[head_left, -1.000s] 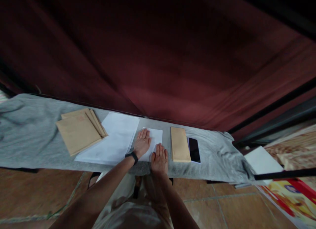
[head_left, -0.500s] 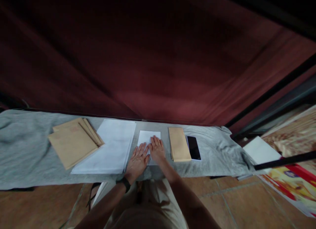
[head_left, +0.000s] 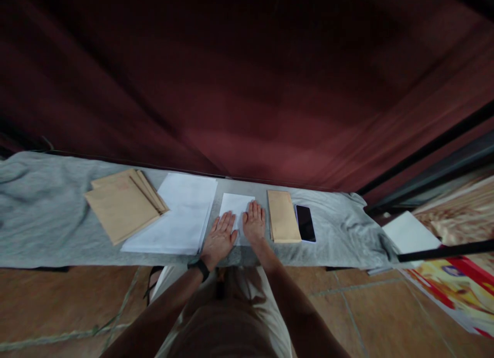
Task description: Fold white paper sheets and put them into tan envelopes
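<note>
A small folded sheet of white paper (head_left: 236, 206) is laid on the grey cloth-covered surface (head_left: 46, 214), between its rear and front edges. The left hand (head_left: 219, 238) is pressed flat, fingers spread, on the sheet's near left part; the right hand (head_left: 254, 222) is laid flat on its right side, nothing gripped. A larger white paper stack (head_left: 179, 214) and tan envelopes (head_left: 121, 203) are seen leftward, a tan envelope (head_left: 283, 222) and black phone (head_left: 305, 222) rightward.
</note>
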A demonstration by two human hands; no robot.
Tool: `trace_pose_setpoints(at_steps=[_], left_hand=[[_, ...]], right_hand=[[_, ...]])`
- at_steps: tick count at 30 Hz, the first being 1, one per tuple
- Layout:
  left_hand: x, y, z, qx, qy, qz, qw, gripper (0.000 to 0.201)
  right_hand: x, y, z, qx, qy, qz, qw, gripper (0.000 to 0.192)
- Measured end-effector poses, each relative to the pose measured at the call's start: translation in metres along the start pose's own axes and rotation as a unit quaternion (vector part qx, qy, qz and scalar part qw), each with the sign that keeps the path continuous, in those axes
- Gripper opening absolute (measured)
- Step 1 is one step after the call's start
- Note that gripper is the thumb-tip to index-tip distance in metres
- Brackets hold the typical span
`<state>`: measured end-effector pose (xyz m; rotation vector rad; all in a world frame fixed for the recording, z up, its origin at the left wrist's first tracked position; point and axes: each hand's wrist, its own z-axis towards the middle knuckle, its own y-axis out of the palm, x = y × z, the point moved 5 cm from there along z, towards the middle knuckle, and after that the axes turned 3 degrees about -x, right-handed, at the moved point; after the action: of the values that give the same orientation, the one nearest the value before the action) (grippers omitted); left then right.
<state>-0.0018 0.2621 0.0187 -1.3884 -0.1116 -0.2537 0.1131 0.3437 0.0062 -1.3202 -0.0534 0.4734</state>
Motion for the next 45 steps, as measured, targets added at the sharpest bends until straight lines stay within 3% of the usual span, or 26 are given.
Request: trace_pose_setpoints(at_steps=[4,10,18,23,29,34,39,42,45], left_hand=[[0.000,0.002,0.000,-0.003,-0.001,0.002,1.000,0.057],[0.000,0.002,0.000,0.008,0.002,0.000,1.000,0.057],[-0.004,0.005,-0.015,0.038,-0.025,0.003,0.999,0.061],[-0.006,0.005,-0.041,0.066,-0.026,-0.021,0.997,0.060],[-0.005,0.003,-0.039,0.067,-0.029,-0.042,0.996,0.061],[-0.006,0.004,-0.038,0.061,-0.024,-0.022,0.998,0.061],[-0.007,0.005,-0.038,0.057,-0.028,-0.023,0.998,0.062],[-0.007,0.007,-0.037,0.049,-0.034,-0.019,0.998,0.062],[-0.006,0.007,-0.037,0.049,-0.032,-0.010,0.998,0.061]], right_hand=[[-0.012,-0.004,-0.042,-0.056,-0.096,0.007,0.994,0.050],[-0.002,-0.019,-0.085,-0.034,-0.067,0.007,0.997,0.051],[0.004,-0.024,-0.098,0.035,-0.020,0.023,0.999,0.055],[0.002,-0.024,-0.097,0.031,-0.007,0.021,0.999,0.053],[0.001,-0.024,-0.098,0.019,0.007,0.029,0.999,0.055],[0.004,-0.020,-0.081,0.000,0.032,0.047,0.998,0.051],[0.005,-0.023,-0.029,-0.056,0.084,0.072,0.992,0.050],[0.013,-0.023,0.002,-0.104,0.168,0.121,0.973,0.049],[0.021,-0.026,0.027,-0.110,0.210,0.150,0.960,0.040]])
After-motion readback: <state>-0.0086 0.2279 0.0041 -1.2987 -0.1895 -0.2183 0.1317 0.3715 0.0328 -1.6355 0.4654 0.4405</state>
